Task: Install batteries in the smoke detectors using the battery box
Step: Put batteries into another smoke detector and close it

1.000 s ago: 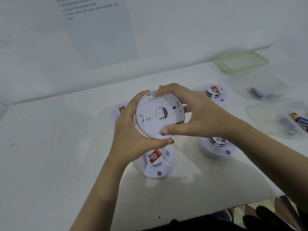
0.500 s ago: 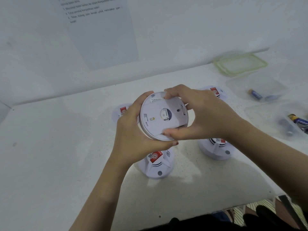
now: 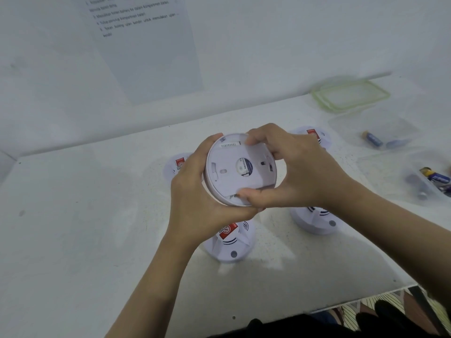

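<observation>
Above the table [image 3: 73, 240], the left hand [image 3: 195, 191] and right hand [image 3: 300, 172] grasp the smoke detector [image 3: 231, 176], now twisted slightly further, probably unlocking its back.

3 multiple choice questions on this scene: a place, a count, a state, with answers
1. Where is the green-rimmed lid? A) far right, by the wall B) near left edge C) on the floor
2. How many smoke detectors stand on the table? A) two B) four C) six
3. How is the lifted detector held? A) both hands B) one hand C) unheld
Answers: 1 A, it lies far right near the wall; 2 B, four surround the hands; 3 A, left hand and right hand grip its rim.
</observation>
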